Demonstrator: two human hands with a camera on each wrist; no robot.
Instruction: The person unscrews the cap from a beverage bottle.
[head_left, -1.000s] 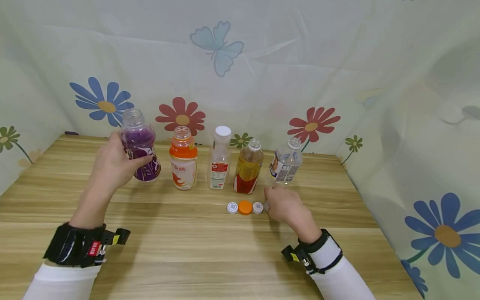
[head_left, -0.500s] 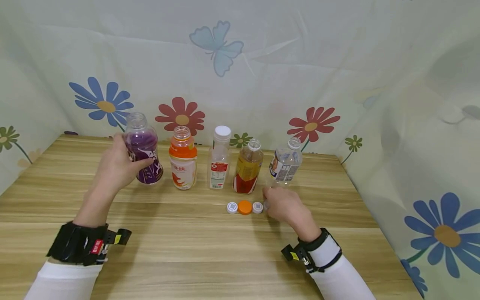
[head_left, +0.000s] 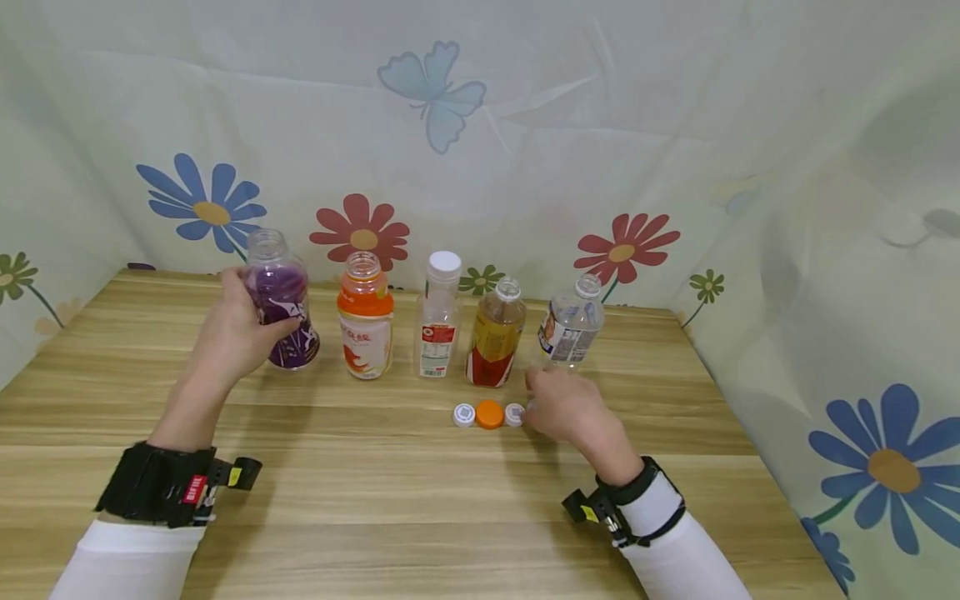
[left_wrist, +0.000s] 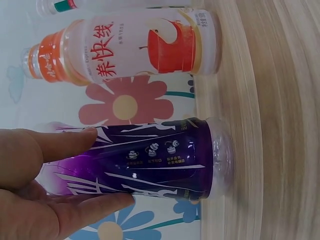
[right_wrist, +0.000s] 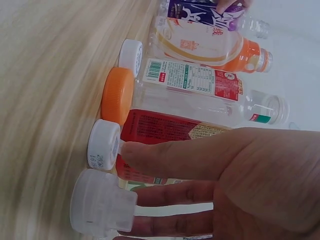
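Note:
My left hand (head_left: 243, 329) grips a purple-labelled bottle (left_wrist: 155, 160) with an uncapped neck, thumb on one side and fingers on the other. The bottle is near upright at the left end of a bottle row; I cannot tell if its base touches the table. My right hand (head_left: 566, 404) is low at the right end of a cap row. In the right wrist view its thumb is by a white cap (right_wrist: 104, 145), and its extended fingers reach beside a translucent cap (right_wrist: 100, 202). An orange cap (head_left: 490, 414) and another white cap (head_left: 464, 415) continue the row leftward.
An orange-necked bottle (head_left: 366, 325), a clear bottle with a white top (head_left: 437, 346), a yellow-and-red bottle (head_left: 495, 342) and a clear bottle (head_left: 573, 325) stand along the back. The wooden table (head_left: 390, 517) meets a flowered cloth (head_left: 525, 200) behind.
My left hand and the purple bottle have come down a little, shifting right and then slightly back left. The right hand has shifted slightly left, covering the translucent cap in the head view.

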